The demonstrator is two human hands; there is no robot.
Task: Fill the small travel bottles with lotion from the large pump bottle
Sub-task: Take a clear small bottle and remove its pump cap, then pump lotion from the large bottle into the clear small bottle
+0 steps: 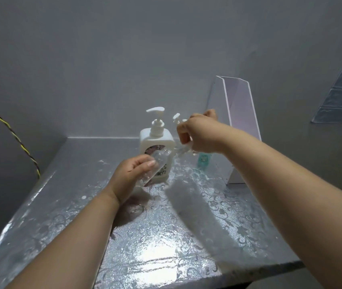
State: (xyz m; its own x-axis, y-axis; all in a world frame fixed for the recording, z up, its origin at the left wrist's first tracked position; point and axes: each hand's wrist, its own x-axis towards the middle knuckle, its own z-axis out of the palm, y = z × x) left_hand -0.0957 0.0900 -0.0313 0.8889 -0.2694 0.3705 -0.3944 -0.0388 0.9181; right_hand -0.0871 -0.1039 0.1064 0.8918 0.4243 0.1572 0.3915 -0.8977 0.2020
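A large white pump bottle [156, 142] stands near the back of the silver table [157, 236]. My left hand [131, 176] grips a small clear travel bottle [155, 165], tilted in front of the pump bottle. My right hand [199, 134] is raised to the right of the pump bottle and holds a small white pump top [177, 118] with its clear tube hanging below the fingers. A small teal bottle [203, 159] stands on the table under my right wrist.
A clear acrylic stand [241, 113] leans against the wall at the back right, with a white base beneath it. A yellow-and-black cord [9, 130] runs down the left wall. The table's front edge is at the lower right.
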